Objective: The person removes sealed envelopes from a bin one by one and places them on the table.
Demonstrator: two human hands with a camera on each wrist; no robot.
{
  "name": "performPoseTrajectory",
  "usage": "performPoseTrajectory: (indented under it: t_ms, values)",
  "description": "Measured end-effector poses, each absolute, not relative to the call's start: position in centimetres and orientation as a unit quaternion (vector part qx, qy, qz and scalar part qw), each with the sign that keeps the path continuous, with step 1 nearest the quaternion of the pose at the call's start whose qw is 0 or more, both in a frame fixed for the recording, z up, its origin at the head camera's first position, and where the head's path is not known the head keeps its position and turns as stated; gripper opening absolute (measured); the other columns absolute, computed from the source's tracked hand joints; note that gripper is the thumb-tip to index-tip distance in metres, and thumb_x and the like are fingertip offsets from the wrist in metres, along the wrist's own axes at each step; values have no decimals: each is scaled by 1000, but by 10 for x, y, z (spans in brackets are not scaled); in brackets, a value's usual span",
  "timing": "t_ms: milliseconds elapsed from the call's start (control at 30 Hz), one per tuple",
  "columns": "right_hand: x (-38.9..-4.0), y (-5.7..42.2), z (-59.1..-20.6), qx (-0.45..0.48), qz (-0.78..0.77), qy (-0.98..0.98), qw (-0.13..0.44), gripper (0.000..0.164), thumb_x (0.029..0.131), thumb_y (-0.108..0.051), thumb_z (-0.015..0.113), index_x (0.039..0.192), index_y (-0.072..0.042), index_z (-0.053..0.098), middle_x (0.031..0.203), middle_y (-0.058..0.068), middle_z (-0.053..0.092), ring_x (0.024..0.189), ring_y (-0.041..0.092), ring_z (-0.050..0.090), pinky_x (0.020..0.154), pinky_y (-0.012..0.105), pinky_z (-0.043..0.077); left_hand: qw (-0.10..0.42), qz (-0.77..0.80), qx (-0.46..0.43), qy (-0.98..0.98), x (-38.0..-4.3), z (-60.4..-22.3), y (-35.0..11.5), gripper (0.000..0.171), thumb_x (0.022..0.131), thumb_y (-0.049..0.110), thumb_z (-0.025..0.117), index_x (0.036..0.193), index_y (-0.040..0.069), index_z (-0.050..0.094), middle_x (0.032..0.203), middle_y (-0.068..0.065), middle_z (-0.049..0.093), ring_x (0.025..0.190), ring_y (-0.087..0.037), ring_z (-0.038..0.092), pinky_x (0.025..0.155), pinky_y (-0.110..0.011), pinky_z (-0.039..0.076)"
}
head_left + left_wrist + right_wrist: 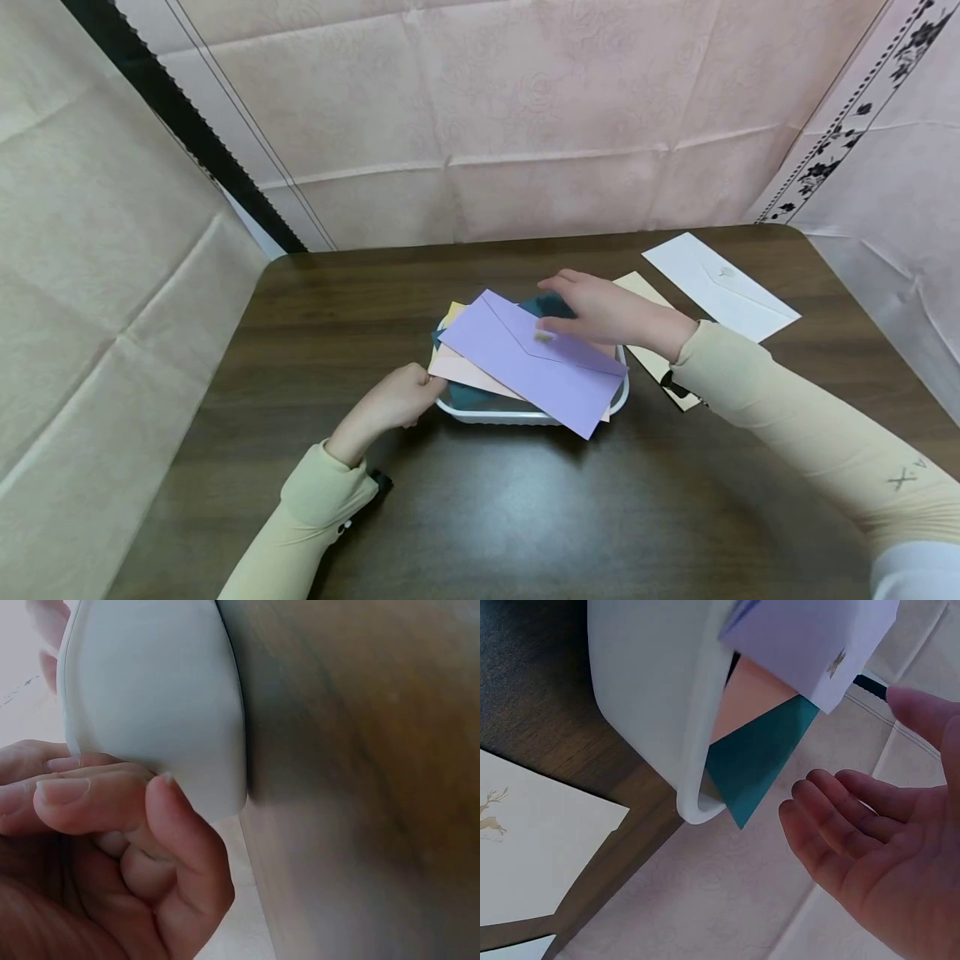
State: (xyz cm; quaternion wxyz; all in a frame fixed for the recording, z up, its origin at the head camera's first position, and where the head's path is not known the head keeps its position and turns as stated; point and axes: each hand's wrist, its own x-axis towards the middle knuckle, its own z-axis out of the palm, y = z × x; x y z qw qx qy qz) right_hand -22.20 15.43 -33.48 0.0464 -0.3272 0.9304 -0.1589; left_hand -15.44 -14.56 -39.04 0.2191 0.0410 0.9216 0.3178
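A white plastic bin [510, 419] holds several envelopes. On top, a lilac envelope [528, 367] with a gold mark lies slanted across the rim, one corner jutting over the front. Under it show a pale pink envelope [468, 371], a teal envelope [761, 765] and a bit of yellow paper [453, 313]. My left hand [401, 393] grips the bin's left end, fingers curled at the rim. Over the right part of the pile hovers my right hand [600, 315], its fingers loosely bent and holding nothing, as the right wrist view shows.
Right of the bin, a cream envelope [651, 360] lies on the dark wooden table [525, 517], partly behind my right forearm. Farther right is a white envelope [720, 287]. Pale cloth [555, 108] hangs behind the table's far edge.
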Motion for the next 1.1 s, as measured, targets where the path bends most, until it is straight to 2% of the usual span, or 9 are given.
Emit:
performPoseTrajectory:
  t_ms: [167, 333, 533, 567, 667, 800, 933, 1100]
  values:
    - [-215, 149, -338, -318, -143, 936, 51, 81, 82, -56, 61, 137, 1, 45, 124, 13, 53, 106, 22, 54, 92, 36, 42, 219, 316, 39, 922, -154, -390, -145, 42, 91, 27, 43, 52, 12, 39, 43, 2, 36, 37, -12, 34, 39, -24, 24]
    - [-204, 142, -344, -338, -134, 930, 42, 85, 77, -60, 63, 132, 3, 49, 105, 7, 55, 89, 18, 52, 81, 32, 44, 220, 315, 37, 923, -155, -391, -145, 42, 91, 27, 43, 52, 12, 39, 42, 2, 36, 37, -12, 34, 39, -24, 24]
    - [-193, 133, -349, -337, -107, 934, 44, 77, 74, -68, 60, 116, -4, 55, 95, 1, 51, 85, 17, 48, 72, 30, 43, 218, 314, 40, 923, -155, -392, -145, 42, 91, 28, 44, 52, 12, 40, 43, 2, 36, 37, -12, 34, 39, -24, 25]
    - [-191, 132, -350, -337, -99, 935, 41, 78, 73, -69, 59, 115, -4, 55, 97, 3, 52, 86, 17, 49, 72, 30, 43, 217, 314, 41, 923, -156, -392, -145, 42, 91, 28, 44, 52, 12, 40, 43, 2, 36, 37, -12, 34, 39, -24, 25]
    - [-186, 128, -351, -334, -67, 940, 31, 93, 71, -75, 55, 127, -1, 53, 111, 8, 55, 99, 22, 51, 76, 35, 46, 216, 314, 43, 923, -156, -393, -146, 42, 91, 28, 44, 52, 12, 40, 42, 2, 37, 37, -12, 34, 39, -24, 25]
    - [-178, 123, -351, -318, -26, 947, 45, 111, 67, -84, 48, 140, 0, 44, 131, 15, 49, 118, 29, 47, 82, 45, 46, 218, 316, 41, 923, -156, -394, -146, 43, 91, 29, 44, 52, 12, 40, 43, 1, 37, 37, -12, 34, 38, -24, 25]
    - [-173, 119, -351, -317, -2, 946, 65, 118, 64, -86, 46, 144, 0, 38, 138, 20, 43, 122, 34, 44, 86, 49, 44, 223, 316, 36, 921, -157, -393, -145, 43, 91, 30, 44, 53, 11, 41, 43, 1, 38, 37, -13, 34, 38, -25, 25]
    - [-171, 117, -349, -320, 1, 944, 78, 116, 66, -84, 48, 144, 1, 37, 139, 22, 41, 122, 36, 43, 91, 46, 43, 225, 317, 36, 921, -157, -393, -145, 44, 92, 31, 44, 53, 11, 41, 44, 0, 38, 37, -13, 35, 38, -25, 25]
